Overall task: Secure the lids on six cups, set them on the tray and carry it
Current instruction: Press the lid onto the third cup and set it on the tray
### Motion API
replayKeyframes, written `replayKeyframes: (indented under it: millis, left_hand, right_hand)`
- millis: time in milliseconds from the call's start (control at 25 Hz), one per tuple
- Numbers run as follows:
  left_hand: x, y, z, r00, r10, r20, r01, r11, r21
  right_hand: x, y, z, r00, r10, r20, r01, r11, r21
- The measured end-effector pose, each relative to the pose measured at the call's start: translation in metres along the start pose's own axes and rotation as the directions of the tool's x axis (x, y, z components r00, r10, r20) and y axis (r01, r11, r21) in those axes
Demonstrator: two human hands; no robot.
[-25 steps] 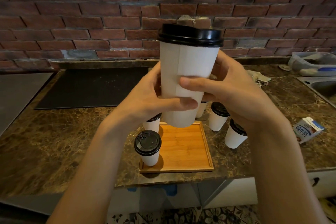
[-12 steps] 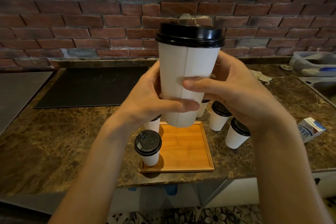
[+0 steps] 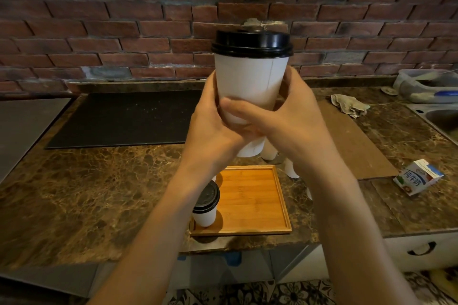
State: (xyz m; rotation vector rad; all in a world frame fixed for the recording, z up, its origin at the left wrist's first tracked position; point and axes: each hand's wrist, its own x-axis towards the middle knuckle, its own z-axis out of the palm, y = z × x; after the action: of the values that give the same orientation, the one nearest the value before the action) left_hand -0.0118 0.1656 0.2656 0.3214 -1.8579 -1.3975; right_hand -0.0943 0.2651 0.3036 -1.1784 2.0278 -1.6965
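Up above the square wooden tray (image 3: 250, 202), left hand (image 3: 210, 129) and right hand (image 3: 293, 119) grip a smooth white paper cup (image 3: 250, 82); more cups (image 3: 292, 169) sit half hidden.

Warm, dim indoor light lies over the marbled counter (image 3: 99, 193), the white cup (image 3: 250, 82) showing brightest, its black lid (image 3: 251, 42) carrying a dull sheen and the small cup (image 3: 205, 215) casting a short shadow on the tray (image 3: 250, 200), while the wide lens bows the brick wall (image 3: 99, 32) and detail looks soft.
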Motion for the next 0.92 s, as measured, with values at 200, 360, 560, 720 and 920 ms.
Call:
replayKeyframes:
  millis: [200,360,560,720,920]
  left_hand:
    - [0.002,0.002,-0.004,0.999,-0.011,0.045,0.01,1.0,0.02]
    - [0.006,0.008,-0.016,0.987,-0.01,0.158,0.006,1.0,0.026]
    - [0.009,0.011,-0.025,0.963,-0.028,0.269,0.032,0.999,-0.013]
    - [0.007,0.01,-0.025,0.942,-0.026,0.336,0.049,0.997,-0.062]
    - [0.005,0.008,-0.026,0.939,-0.015,0.343,0.045,0.996,-0.079]
  right_hand:
    - [0.0,0.0,0.0,1.0,-0.007,-0.005,0.007,0.998,0.06]
    - [0.002,-0.003,-0.009,0.997,-0.011,0.07,0.002,0.991,0.133]
    - [0.004,-0.003,-0.018,0.985,-0.038,0.17,0.007,0.983,0.182]
    - [0.005,0.0,-0.022,0.966,-0.041,0.256,-0.024,0.969,0.245]
    - [0.004,0.003,-0.024,0.948,-0.052,0.313,-0.023,0.973,0.231]
